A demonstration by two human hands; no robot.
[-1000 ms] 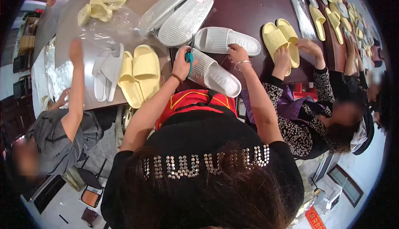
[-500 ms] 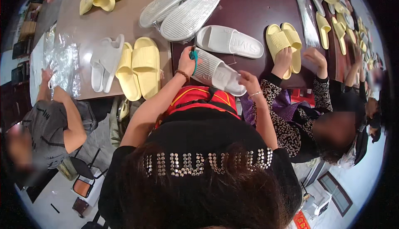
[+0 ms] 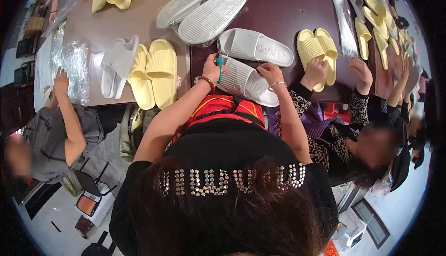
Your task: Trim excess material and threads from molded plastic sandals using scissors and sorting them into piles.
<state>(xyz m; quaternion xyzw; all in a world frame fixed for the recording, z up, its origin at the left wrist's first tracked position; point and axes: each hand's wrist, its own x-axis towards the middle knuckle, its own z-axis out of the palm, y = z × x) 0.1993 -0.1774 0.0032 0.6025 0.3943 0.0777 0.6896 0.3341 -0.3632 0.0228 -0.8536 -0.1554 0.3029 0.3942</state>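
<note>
Since the earlier frame my right hand (image 3: pixel 271 74) has come forward from the near edge onto the grey slide sandal (image 3: pixel 246 80) in front of me, and the person on my left has drawn an arm back toward the plastic bags (image 3: pixel 74 68). That sandal lies sole-up at the near edge of the bench (image 3: pixel 278 9), slanting toward my right; my right hand presses down on its upper edge, fingers curled over it, though I cannot tell whether they truly grip. My left hand (image 3: pixel 213 69) is closed around a small teal tool (image 3: pixel 219 63), held at the sandal's left end. Just beyond lies a second grey sandal (image 3: pixel 255 47), strap up. Farther back are two more grey sandals, a pair (image 3: pixel 202 9) in a clear bag, soles up. To my left on the tan part of the bench stand one pair of yellow sandals (image 3: pixel 153 72) and, beside it, one pair of pale grey sandals (image 3: pixel 118 63). To my right a co-worker in a patterned sleeve has one hand (image 3: pixel 316 68) on another yellow pair (image 3: pixel 318 51). More yellow sandals lie along the far right edge, too small to count.
</note>
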